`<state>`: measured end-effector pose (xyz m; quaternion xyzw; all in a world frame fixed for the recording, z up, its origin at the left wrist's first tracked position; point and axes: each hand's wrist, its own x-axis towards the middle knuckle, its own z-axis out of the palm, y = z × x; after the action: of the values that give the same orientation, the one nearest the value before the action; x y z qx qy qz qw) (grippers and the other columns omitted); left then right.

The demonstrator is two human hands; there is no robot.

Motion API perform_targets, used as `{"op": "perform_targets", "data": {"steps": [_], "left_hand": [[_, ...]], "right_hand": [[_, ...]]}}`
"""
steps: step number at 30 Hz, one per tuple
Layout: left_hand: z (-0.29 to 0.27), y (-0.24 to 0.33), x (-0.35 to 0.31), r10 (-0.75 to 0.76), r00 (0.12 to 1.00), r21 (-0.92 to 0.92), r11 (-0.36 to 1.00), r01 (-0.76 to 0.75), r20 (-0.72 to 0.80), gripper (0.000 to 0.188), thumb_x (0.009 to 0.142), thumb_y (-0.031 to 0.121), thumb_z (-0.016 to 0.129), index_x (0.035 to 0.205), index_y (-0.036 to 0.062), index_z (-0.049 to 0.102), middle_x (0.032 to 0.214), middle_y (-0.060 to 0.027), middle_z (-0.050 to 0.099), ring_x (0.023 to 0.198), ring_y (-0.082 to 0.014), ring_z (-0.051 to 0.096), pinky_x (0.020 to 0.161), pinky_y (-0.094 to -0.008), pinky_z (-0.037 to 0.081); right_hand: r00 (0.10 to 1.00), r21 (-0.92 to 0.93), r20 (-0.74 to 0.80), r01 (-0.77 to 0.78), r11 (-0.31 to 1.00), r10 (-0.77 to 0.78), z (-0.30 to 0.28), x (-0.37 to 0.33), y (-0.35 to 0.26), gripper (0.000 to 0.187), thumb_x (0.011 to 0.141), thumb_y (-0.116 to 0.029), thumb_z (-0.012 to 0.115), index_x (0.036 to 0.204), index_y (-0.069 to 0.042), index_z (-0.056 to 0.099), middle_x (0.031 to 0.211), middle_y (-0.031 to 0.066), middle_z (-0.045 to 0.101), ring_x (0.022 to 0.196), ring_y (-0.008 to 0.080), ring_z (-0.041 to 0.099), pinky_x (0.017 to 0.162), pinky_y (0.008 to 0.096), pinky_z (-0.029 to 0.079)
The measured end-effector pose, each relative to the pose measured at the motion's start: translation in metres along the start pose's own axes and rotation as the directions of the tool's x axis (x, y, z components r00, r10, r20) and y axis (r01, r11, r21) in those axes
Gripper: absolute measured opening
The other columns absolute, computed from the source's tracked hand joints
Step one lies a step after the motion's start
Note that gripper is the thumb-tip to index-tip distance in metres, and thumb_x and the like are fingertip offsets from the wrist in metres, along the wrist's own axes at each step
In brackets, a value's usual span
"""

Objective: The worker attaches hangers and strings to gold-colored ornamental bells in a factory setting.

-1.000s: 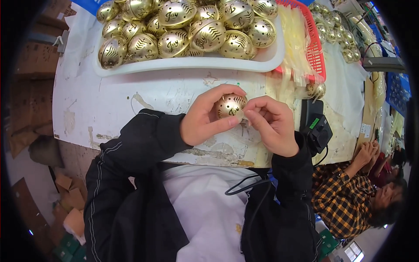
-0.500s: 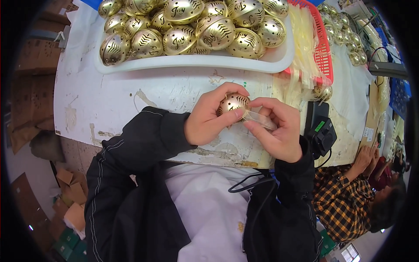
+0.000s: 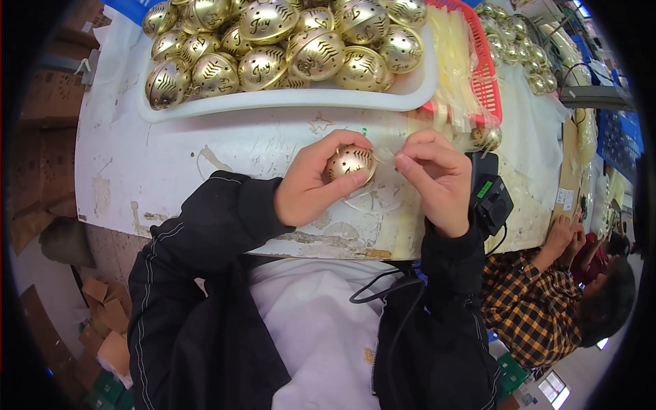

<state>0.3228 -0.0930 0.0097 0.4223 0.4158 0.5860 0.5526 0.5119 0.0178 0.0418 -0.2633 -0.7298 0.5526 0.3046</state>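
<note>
My left hand (image 3: 311,179) is wrapped round a gold ball bell (image 3: 352,164) with black cut-out stars and lettering, thumb in front and fingers behind. Just to its right, my right hand (image 3: 437,174) pinches the end of a thin, sheer whitish ribbon (image 3: 387,156) between thumb and forefinger. The ribbon runs toward the bell's right side, and its faint, see-through length is hard to follow against the table. Both hands are above the white worn table (image 3: 273,147), near its front edge.
Beyond my hands a white tub (image 3: 287,102) is heaped with more gold bells (image 3: 263,67). A red basket (image 3: 484,85) beside it carries pale yellow ribbons (image 3: 451,61). A black device (image 3: 493,201) with a cable stands at right. A person in a checked shirt (image 3: 529,307) works farther right.
My right hand has drawn slightly away from the bell, its fingers now pinching the ribbon's end. The bell stays in my left hand. The whole view has shifted a little.
</note>
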Motion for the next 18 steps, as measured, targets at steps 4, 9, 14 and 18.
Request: {"op": "perform_targets", "data": {"steps": [4, 9, 14, 18], "left_hand": [[-0.008, -0.007, -0.002, -0.066, 0.994, -0.242, 0.967, 0.086, 0.091, 0.033, 0.094, 0.005, 0.058, 0.126, 0.0040, 0.053, 0.112, -0.0062, 0.055, 0.083, -0.0074, 0.054, 0.063, -0.0226, 0.045], [-0.016, -0.004, 0.001, -0.199, 0.967, -0.392, 0.886, 0.246, 0.156, 0.032, 0.092, 0.005, 0.054, 0.123, 0.0040, 0.059, 0.133, -0.0121, 0.051, 0.085, -0.0102, 0.056, 0.055, -0.0240, 0.043], [-0.012, -0.006, 0.001, -0.084, 0.989, -0.294, 0.949, 0.116, 0.121, 0.024, 0.095, 0.008, 0.061, 0.118, 0.0030, 0.065, 0.125, -0.0051, 0.054, 0.076, -0.0064, 0.056, 0.054, -0.0215, 0.046], [-0.006, -0.002, 0.001, -0.074, 0.992, -0.143, 0.986, 0.088, 0.100, 0.021, 0.099, 0.011, 0.056, 0.115, 0.0015, 0.066, 0.132, -0.0111, 0.050, 0.072, -0.0067, 0.054, 0.056, -0.0219, 0.045]], "right_hand": [[0.998, 0.113, 0.038, -0.057, 0.992, 0.053, 0.008, 0.000, 0.000, 0.007, 0.089, 0.005, 0.066, 0.095, 0.005, 0.068, 0.097, 0.0067, 0.061, 0.084, 0.0115, 0.056, 0.074, 0.0232, 0.044], [0.979, 0.273, 0.075, -0.202, 0.941, 0.189, 0.013, -0.001, -0.003, 0.006, 0.090, 0.005, 0.064, 0.094, 0.005, 0.069, 0.098, 0.0067, 0.062, 0.081, 0.0113, 0.058, 0.072, 0.0238, 0.046], [0.993, 0.196, 0.038, -0.118, 0.973, 0.112, 0.010, 0.000, -0.001, 0.008, 0.083, 0.007, 0.071, 0.091, 0.004, 0.071, 0.095, 0.0064, 0.063, 0.080, 0.0107, 0.058, 0.070, 0.0234, 0.047], [0.992, 0.211, 0.044, -0.127, 0.969, 0.121, 0.010, -0.001, 0.001, 0.010, 0.079, 0.008, 0.074, 0.088, 0.004, 0.071, 0.094, 0.0066, 0.063, 0.081, 0.0115, 0.059, 0.072, 0.0235, 0.046]]}}
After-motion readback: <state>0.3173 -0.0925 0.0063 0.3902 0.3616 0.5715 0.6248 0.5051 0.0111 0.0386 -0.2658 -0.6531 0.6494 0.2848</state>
